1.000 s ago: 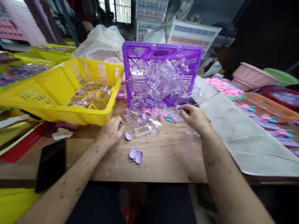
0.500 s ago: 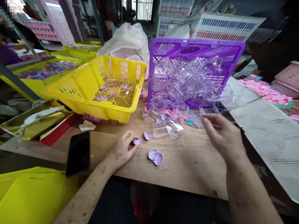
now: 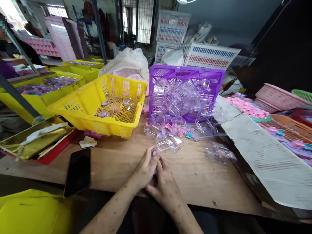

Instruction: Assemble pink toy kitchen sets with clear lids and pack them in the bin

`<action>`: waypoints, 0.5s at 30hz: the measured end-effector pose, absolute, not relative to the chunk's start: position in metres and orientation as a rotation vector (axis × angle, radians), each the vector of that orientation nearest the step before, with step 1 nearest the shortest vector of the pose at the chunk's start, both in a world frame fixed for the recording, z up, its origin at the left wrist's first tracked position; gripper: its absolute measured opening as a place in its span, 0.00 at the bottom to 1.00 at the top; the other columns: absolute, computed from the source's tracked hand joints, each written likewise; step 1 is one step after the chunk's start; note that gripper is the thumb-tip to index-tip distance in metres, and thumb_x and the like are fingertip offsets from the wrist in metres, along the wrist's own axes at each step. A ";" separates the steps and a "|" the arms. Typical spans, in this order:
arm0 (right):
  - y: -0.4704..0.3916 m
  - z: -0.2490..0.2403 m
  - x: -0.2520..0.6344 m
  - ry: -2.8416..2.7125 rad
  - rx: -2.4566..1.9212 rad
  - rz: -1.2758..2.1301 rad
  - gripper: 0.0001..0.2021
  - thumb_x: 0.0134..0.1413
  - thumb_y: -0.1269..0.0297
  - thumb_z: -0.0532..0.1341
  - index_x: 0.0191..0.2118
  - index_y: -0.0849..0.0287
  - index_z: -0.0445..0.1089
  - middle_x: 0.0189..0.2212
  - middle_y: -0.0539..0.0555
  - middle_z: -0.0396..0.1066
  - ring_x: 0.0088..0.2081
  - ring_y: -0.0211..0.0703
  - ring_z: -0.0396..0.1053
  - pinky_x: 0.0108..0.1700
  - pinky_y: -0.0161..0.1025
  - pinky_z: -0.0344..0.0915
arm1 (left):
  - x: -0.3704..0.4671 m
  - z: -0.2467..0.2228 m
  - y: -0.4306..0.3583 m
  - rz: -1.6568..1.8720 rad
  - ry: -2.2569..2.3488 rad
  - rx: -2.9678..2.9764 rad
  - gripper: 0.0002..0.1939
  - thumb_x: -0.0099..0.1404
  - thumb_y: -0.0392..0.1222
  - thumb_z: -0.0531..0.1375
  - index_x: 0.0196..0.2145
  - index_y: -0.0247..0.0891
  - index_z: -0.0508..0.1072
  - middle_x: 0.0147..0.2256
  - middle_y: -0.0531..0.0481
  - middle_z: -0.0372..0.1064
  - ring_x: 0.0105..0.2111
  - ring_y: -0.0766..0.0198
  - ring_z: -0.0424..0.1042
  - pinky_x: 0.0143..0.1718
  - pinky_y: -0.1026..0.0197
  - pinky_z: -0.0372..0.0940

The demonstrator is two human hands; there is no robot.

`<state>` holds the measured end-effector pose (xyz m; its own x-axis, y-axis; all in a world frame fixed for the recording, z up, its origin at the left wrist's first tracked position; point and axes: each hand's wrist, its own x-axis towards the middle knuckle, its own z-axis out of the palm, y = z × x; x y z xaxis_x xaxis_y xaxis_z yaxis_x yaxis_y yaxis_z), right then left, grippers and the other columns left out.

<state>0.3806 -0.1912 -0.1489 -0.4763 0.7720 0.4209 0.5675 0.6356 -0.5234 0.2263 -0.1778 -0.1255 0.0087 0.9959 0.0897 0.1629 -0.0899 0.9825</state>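
My left hand [image 3: 146, 167] and my right hand [image 3: 165, 183] are together low over the wooden table, near its front edge. Between the left thumb and fingers shows a small purple plastic case [image 3: 154, 152], mostly covered. My right hand is curled against the left, its fingers bent inward; a bit of purple shows between the palms, but what the right fingers grip is hidden. Just beyond the fingertips lies a clear plastic blister shell [image 3: 168, 143]. Another clear package with printed pictures [image 3: 220, 152] rests to the right.
A yellow basket [image 3: 114, 128] with a few clear packs stands left. Behind, a tilted purple basket [image 3: 186, 70] spills clear packs and small pink pieces [image 3: 180, 130]. A phone [image 3: 78, 169] lies at left. Cardboard [image 3: 265, 156] edges the right, beside baskets of pink parts [image 3: 248, 107].
My right hand has come from the right side to meet my left, which moved slightly right. The loose purple cases near the left hand are now out of sight. The view has tipped up.
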 end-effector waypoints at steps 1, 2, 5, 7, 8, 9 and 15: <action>-0.190 -0.152 0.378 -2.223 -1.038 0.397 0.59 0.52 0.67 0.74 0.83 0.56 0.42 0.77 0.72 0.56 0.79 0.75 0.54 0.76 0.72 0.62 | 0.233 -0.127 -0.181 1.204 1.264 1.336 0.31 0.82 0.69 0.50 0.68 0.44 0.64 0.70 0.36 0.69 0.73 0.48 0.68 0.76 0.41 0.62; -0.189 -0.155 0.377 -2.224 -1.041 0.384 0.59 0.51 0.68 0.74 0.83 0.58 0.44 0.76 0.73 0.58 0.78 0.75 0.55 0.76 0.72 0.62 | 0.238 -0.129 -0.184 1.210 1.254 1.290 0.33 0.81 0.71 0.50 0.67 0.45 0.64 0.69 0.37 0.70 0.72 0.47 0.69 0.76 0.42 0.63; -0.186 -0.161 0.377 -2.204 -1.112 0.360 0.52 0.51 0.67 0.74 0.80 0.57 0.53 0.73 0.71 0.63 0.74 0.75 0.62 0.72 0.73 0.67 | 0.241 -0.130 -0.188 1.176 1.281 1.240 0.33 0.78 0.74 0.51 0.64 0.45 0.66 0.65 0.37 0.72 0.69 0.47 0.72 0.73 0.42 0.65; -0.185 -0.160 0.381 -2.175 -1.195 0.348 0.43 0.55 0.66 0.73 0.75 0.54 0.61 0.69 0.69 0.67 0.68 0.73 0.68 0.65 0.72 0.73 | 0.233 -0.127 -0.187 1.122 1.308 1.295 0.30 0.78 0.71 0.53 0.61 0.44 0.67 0.62 0.38 0.74 0.65 0.47 0.75 0.70 0.42 0.68; -0.184 -0.157 0.383 -2.161 -1.229 0.339 0.38 0.58 0.66 0.71 0.73 0.53 0.64 0.66 0.67 0.69 0.64 0.71 0.71 0.62 0.71 0.75 | 0.228 -0.123 -0.186 1.094 1.321 1.356 0.28 0.79 0.68 0.52 0.59 0.43 0.69 0.59 0.39 0.76 0.62 0.48 0.76 0.68 0.43 0.69; -0.183 -0.155 0.385 -2.143 -1.256 0.333 0.33 0.61 0.67 0.69 0.71 0.52 0.67 0.63 0.66 0.71 0.61 0.68 0.72 0.59 0.70 0.76 | 0.223 -0.118 -0.184 1.070 1.339 1.435 0.25 0.80 0.65 0.52 0.57 0.42 0.70 0.57 0.39 0.77 0.60 0.48 0.77 0.66 0.43 0.71; -0.177 -0.157 0.388 -2.121 -1.140 0.324 0.16 0.67 0.76 0.60 0.54 0.53 0.78 0.55 0.62 0.76 0.56 0.61 0.73 0.59 0.64 0.77 | 0.229 -0.077 -0.159 1.015 1.638 2.019 0.17 0.80 0.49 0.55 0.58 0.38 0.73 0.56 0.37 0.76 0.59 0.43 0.73 0.64 0.35 0.70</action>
